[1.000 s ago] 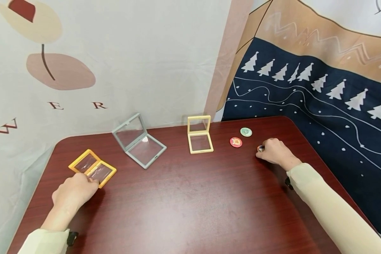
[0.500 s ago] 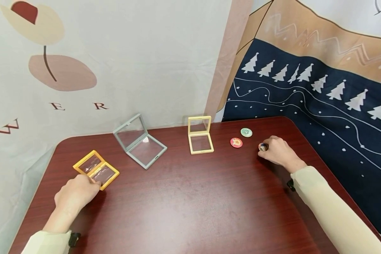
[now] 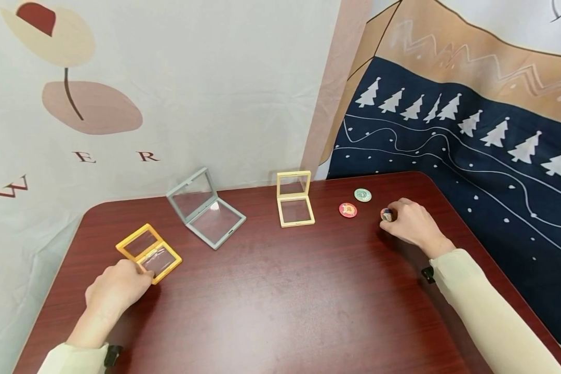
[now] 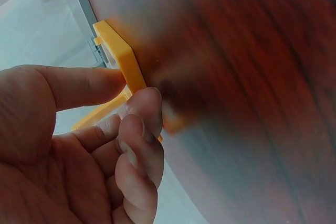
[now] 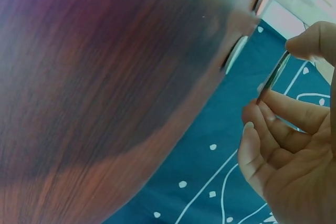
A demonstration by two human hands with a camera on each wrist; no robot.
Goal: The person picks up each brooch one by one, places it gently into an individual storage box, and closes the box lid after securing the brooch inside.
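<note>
At the table's left, my left hand (image 3: pixel 119 288) pinches the near edge of an orange-yellow hinged display frame (image 3: pixel 168 270) with clear film panels. The frame stands unfolded; in the left wrist view the thumb and fingertips meet on its border (image 4: pixel 125 56). On the right, my right hand (image 3: pixel 413 223) holds a small round chip (image 3: pixel 386 214) between thumb and fingers. Seen edge-on in the right wrist view, the chip (image 5: pixel 274 77) is thin and tilted. Left of that hand, a red chip (image 3: pixel 348 210) and a green chip (image 3: pixel 362 195) lie flat.
A grey hinged frame (image 3: pixel 230 234) and a smaller pale yellow one (image 3: pixel 298 224) stand unfolded along the back of the dark red wooden table (image 3: pixel 280 291). A pale printed cloth (image 3: pixel 215 78) hangs behind, and a navy cloth with trees (image 3: pixel 449 140) hangs at the right.
My left hand has shifted right and slightly toward me, bringing the orange-yellow frame with it. The right hand has moved slightly right, still pinching the chip, whose face shows a little more.
</note>
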